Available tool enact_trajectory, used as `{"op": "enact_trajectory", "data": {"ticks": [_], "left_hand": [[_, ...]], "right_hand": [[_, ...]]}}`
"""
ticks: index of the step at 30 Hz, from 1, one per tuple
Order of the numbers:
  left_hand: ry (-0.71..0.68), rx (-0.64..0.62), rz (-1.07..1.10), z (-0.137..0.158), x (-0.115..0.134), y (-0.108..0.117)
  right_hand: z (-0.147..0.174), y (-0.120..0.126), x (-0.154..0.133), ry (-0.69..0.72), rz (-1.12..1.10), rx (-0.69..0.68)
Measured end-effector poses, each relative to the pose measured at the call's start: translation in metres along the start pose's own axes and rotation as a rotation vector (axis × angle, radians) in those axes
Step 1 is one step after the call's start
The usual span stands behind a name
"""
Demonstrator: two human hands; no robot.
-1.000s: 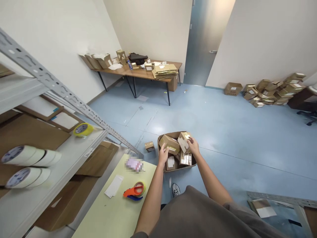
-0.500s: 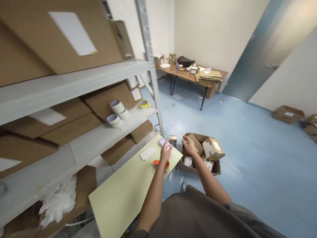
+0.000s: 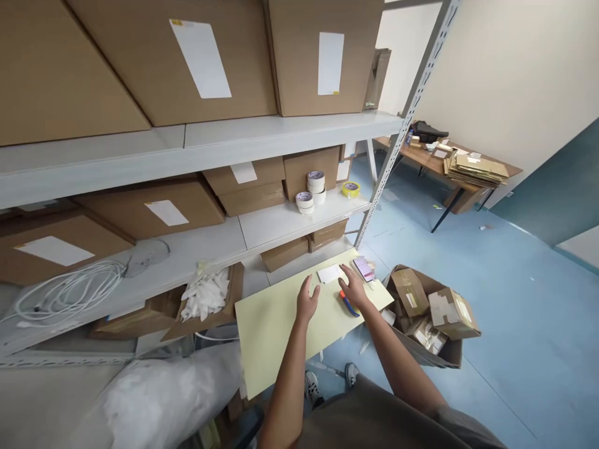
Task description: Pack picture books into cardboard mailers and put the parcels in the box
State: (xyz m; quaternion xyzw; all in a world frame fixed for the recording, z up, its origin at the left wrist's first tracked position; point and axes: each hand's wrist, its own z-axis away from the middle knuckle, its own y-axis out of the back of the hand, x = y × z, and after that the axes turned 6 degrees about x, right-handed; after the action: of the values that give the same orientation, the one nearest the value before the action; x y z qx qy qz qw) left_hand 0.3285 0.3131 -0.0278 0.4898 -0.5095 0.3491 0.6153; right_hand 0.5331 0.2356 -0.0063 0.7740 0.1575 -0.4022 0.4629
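Observation:
Both my hands are raised over a pale yellow tabletop (image 3: 274,318), palms toward each other with a gap between them. My left hand (image 3: 307,302) has thumb and fingers apart and holds nothing. My right hand (image 3: 353,289) is likewise open, just above an orange and blue tape dispenser (image 3: 349,305) that it partly covers. Beyond the right hand lies a phone (image 3: 362,268) with a lit screen, partly blurred out. White paper slips (image 3: 329,274) rest on the tabletop between and beyond my hands.
A carton (image 3: 452,355) of smaller boxes stands on the floor at right. Metal shelving (image 3: 290,134) at left carries large cartons, white tape rolls (image 3: 305,201), yellow tape (image 3: 350,189) and a coiled white cable (image 3: 70,293). A white plastic bundle (image 3: 173,399) sits lower left. Another table (image 3: 505,169) stands behind.
My view has turned left, showing more shelving. My right hand has come from near the carton to above the tabletop; my left hand has moved left, away from the phone.

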Motion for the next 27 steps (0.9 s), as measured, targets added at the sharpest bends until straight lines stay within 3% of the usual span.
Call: {"op": "enact_trajectory", "data": {"ticks": [6, 13, 20, 27], "left_hand": [[0.024, 0.014, -0.047, 0.025, -0.017, 0.002], [0.093, -0.078, -0.124, 0.067, -0.038, -0.049], [0.217, -0.069, -0.181, 0.124, -0.085, -0.086], [0.36, -0.043, -0.156, 0.164, -0.114, -0.093]], "right_hand": [[0.02, -0.004, 0.024, -0.062, 0.08, -0.062], [0.054, -0.008, 0.1, -0.289, 0.223, -0.176], [0.07, -0.039, 0.171, -0.393, 0.334, -0.343], [0.082, -0.069, 0.196, -0.402, 0.443, -0.405]]}}
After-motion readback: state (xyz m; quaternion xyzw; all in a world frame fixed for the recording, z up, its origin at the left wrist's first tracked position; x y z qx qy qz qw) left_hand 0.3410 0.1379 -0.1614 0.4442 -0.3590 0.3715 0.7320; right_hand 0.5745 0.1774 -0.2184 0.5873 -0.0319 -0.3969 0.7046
